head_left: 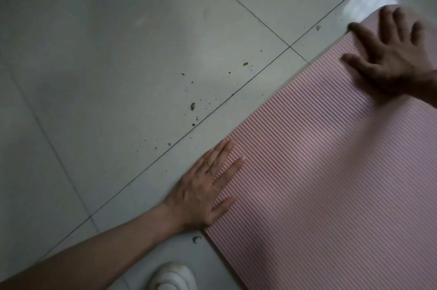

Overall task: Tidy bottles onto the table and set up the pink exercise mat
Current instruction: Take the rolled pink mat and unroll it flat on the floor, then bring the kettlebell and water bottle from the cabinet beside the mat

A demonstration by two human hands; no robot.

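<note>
The pink exercise mat (326, 183), ribbed with fine stripes, lies partly unrolled on the tiled floor and fills the lower right of the head view. Its rolled end (369, 14) sits at the upper right. My left hand (205, 190) rests flat on the mat's left edge, fingers spread and holding nothing. My right hand (390, 53) presses flat with splayed fingers on the mat just by the rolled end. No bottles or table are in view.
Pale grey floor tiles (118, 53) with dark grout lines cover the left and top. Small dark crumbs of dirt (192, 106) are scattered near the mat's edge. A white shoe (172, 276) stands at the bottom, just left of the mat's corner.
</note>
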